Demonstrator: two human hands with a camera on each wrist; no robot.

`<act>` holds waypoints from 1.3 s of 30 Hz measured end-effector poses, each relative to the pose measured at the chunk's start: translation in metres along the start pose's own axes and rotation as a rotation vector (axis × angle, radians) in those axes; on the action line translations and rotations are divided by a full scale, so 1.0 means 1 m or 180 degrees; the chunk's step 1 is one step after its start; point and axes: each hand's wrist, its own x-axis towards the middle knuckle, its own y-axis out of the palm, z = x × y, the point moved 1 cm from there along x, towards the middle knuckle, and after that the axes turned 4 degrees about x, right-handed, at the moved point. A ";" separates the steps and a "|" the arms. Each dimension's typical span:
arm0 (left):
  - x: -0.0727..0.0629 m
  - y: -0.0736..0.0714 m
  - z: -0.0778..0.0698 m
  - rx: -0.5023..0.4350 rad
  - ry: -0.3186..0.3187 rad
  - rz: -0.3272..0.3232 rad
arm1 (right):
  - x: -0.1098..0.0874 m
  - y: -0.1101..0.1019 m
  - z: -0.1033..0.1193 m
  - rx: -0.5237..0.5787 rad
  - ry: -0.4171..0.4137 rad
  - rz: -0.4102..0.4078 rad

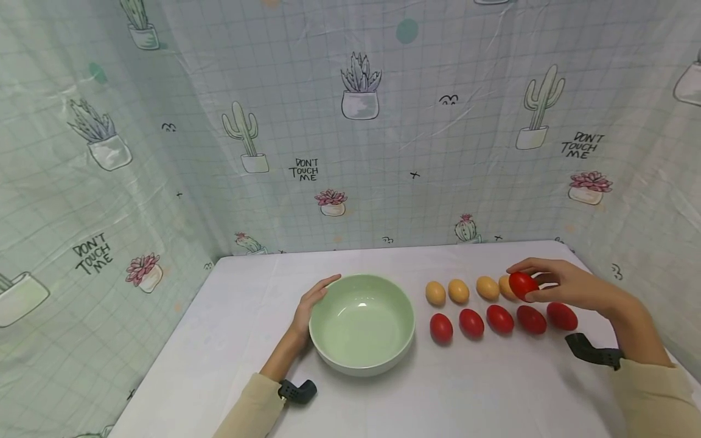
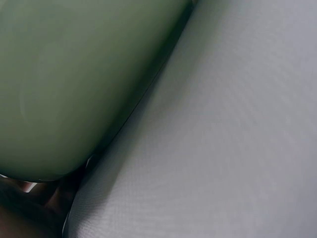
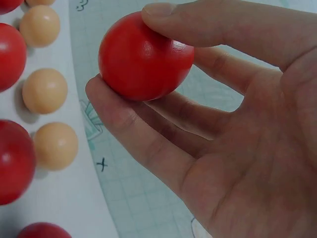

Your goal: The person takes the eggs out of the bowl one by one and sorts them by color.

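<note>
In the head view my right hand (image 1: 583, 287) pinches a glossy red egg (image 1: 523, 286) between thumb and fingers, raised over the right end of two rows. The right wrist view shows the thumb on one side of this red egg (image 3: 143, 57) and fingertips on the other; the palm is bare. My left hand (image 1: 310, 310) lies along the left outer side of a pale green bowl (image 1: 361, 368), fingertips near its rim. In the left wrist view the bowl's wall (image 2: 74, 84) hides most of the fingers. The bowl's inside shows nothing but its green surface.
Right of the bowl, several red eggs (image 1: 471, 323) lie in a front row and several smaller yellow eggs (image 1: 458, 291) in a row behind. They rest on a white table (image 1: 405, 401). A curtain with cactus prints (image 1: 383, 152) hangs behind and at both sides.
</note>
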 end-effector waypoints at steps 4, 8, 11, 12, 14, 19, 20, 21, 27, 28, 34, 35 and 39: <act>0.000 0.000 0.000 -0.0028 -0.0011 -0.0004 | -0.003 -0.004 -0.005 0.0023 0.0052 0.0025; 0.000 0.000 0.000 -0.0037 -0.0015 0.0006 | -0.007 -0.009 -0.012 0.0047 0.0122 0.0015; -0.001 0.001 -0.001 -0.0034 -0.0032 0.0003 | -0.010 -0.012 -0.015 0.0079 0.0190 -0.0005; -0.001 0.001 -0.002 -0.0032 -0.0037 0.0001 | -0.011 -0.013 -0.017 0.0106 0.0213 -0.0007; -0.002 0.001 -0.002 -0.0039 -0.0051 0.0002 | -0.013 -0.015 -0.019 0.0155 0.0230 -0.0013; -0.004 0.001 -0.003 -0.0035 -0.0064 0.0006 | -0.017 -0.018 -0.028 0.0182 0.0257 -0.0063; -0.004 0.001 -0.003 -0.0030 -0.0057 0.0010 | -0.018 -0.019 -0.030 0.0180 0.0275 -0.0089; -0.004 0.001 -0.003 -0.0029 -0.0049 0.0018 | -0.019 -0.020 -0.032 0.0170 0.0272 -0.0102; -0.003 0.002 -0.005 0.0011 -0.0028 0.0035 | -0.029 -0.027 -0.047 0.0300 0.0320 -0.0121; -0.003 0.002 -0.005 0.0018 -0.0027 0.0032 | -0.031 -0.029 -0.049 0.0332 0.0347 -0.0116; -0.003 0.003 -0.005 -0.0017 -0.0023 0.0004 | -0.036 -0.033 -0.063 0.0198 0.0555 -0.0135; -0.003 0.003 -0.005 -0.0027 -0.0022 -0.0001 | -0.037 -0.034 -0.065 0.0159 0.0607 -0.0138; -0.002 0.002 -0.004 -0.0044 -0.0021 -0.0014 | -0.040 -0.036 -0.071 0.0104 0.0814 -0.0073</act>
